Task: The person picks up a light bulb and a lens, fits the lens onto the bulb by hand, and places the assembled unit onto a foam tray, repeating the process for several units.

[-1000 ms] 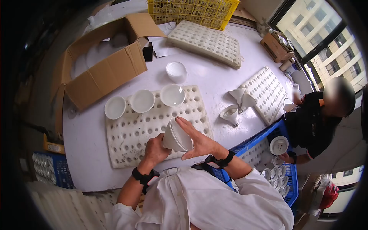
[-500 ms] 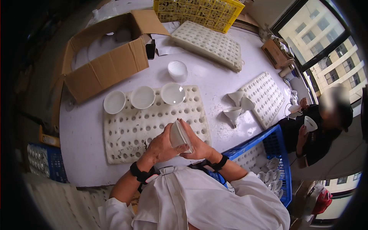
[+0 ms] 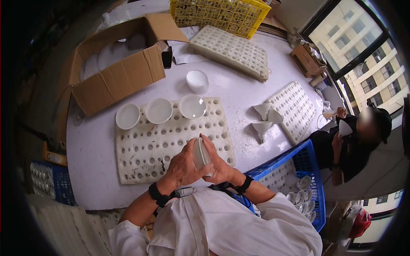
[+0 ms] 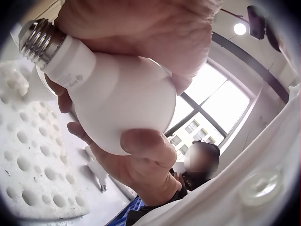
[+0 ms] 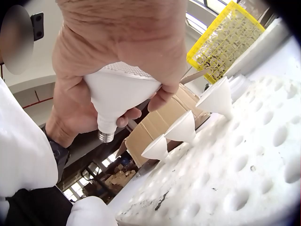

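In front of the body, the left hand (image 3: 181, 166) and the right hand (image 3: 218, 165) grip one white reflector light bulb (image 3: 201, 155) from both sides. The left wrist view shows the bulb's metal screw base (image 4: 40, 44) sticking out past the fingers and a thumb tip on its rounded body. Seen from the right wrist, the palm covers part of the textured lens (image 5: 129, 69), and the fingers curl round the white cone. Beneath the hands lies a white foam board (image 3: 141, 149) full of holes. Three white bulb cones (image 3: 159, 111) stand along its far edge.
Behind the board are stacked clear covers (image 3: 197, 81) and a cardboard box (image 3: 119, 77). Several loose bulbs (image 3: 262, 128) lie right, near another holed board (image 3: 294, 111). A blue crate (image 3: 282, 160) stands front right; beside it another person (image 3: 358, 145) holds a white cone. A yellow crate (image 3: 220, 15) is behind.
The left hand has shifted from the bulb's narrow end up round its body, and the right hand has closed in opposite. The bulb has turned between them. The other person has lifted a white cone.
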`<state>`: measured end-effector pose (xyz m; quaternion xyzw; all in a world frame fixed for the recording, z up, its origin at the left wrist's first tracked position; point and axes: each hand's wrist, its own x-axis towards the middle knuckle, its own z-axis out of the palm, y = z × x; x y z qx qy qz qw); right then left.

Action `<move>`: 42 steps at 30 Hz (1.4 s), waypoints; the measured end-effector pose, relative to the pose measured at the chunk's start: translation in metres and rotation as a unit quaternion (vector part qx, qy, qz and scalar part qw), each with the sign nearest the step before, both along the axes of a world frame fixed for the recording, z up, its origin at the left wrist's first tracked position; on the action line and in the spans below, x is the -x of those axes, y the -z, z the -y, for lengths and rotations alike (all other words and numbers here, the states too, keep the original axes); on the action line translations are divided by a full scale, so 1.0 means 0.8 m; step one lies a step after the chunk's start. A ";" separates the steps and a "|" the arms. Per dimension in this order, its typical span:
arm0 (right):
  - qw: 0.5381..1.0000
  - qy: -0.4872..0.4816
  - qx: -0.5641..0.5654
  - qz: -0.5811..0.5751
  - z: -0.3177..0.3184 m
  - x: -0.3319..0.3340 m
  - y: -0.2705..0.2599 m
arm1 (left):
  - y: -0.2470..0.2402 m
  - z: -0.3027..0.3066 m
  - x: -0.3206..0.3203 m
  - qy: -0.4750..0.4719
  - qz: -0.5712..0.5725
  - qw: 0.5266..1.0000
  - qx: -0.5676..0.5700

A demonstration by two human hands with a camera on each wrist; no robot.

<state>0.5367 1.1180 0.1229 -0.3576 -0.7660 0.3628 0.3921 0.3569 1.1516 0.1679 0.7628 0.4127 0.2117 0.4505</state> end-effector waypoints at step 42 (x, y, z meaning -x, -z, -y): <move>0.991 0.123 -0.035 -0.045 -0.022 0.011 -0.054 | 0.109 -0.029 0.027 -0.016 0.551 0.580 0.600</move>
